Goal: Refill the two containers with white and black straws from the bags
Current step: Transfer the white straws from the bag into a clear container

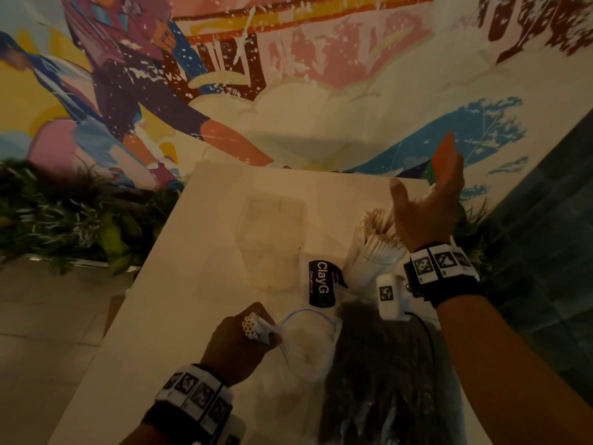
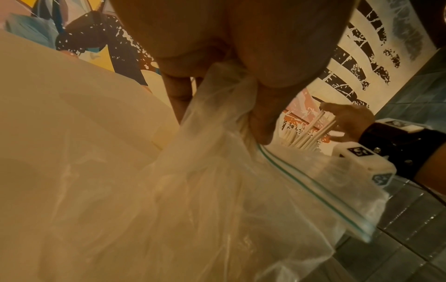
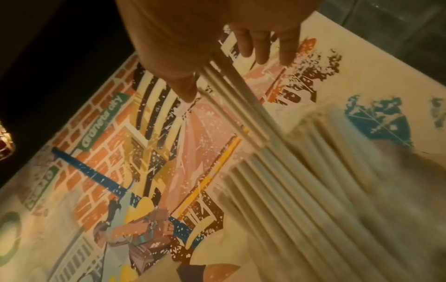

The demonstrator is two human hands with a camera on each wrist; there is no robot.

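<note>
On the white table [image 1: 179,316], my left hand [image 1: 237,345] grips a small bundle of white straws [image 1: 255,327], their open ends poking from my fist. It grips them at the mouth of a clear zip bag [image 1: 308,345], whose plastic is bunched under my left hand [image 2: 241,57] in the left wrist view. My right hand [image 1: 426,213] hovers with straight fingers over a container packed with white straws [image 1: 372,261], the palm touching several leaning ones [image 3: 231,99]. An empty clear container [image 1: 272,245] stands left of it. A bag of black straws [image 1: 385,364] lies near the front.
A white pouch with a dark "ClayGo" label [image 1: 321,284] lies between the containers and the bags. A painted mural wall [image 1: 288,91] rises behind the table. Green plants [image 1: 80,220] line the floor at the left, and dark tiles [image 1: 545,252] run along the right.
</note>
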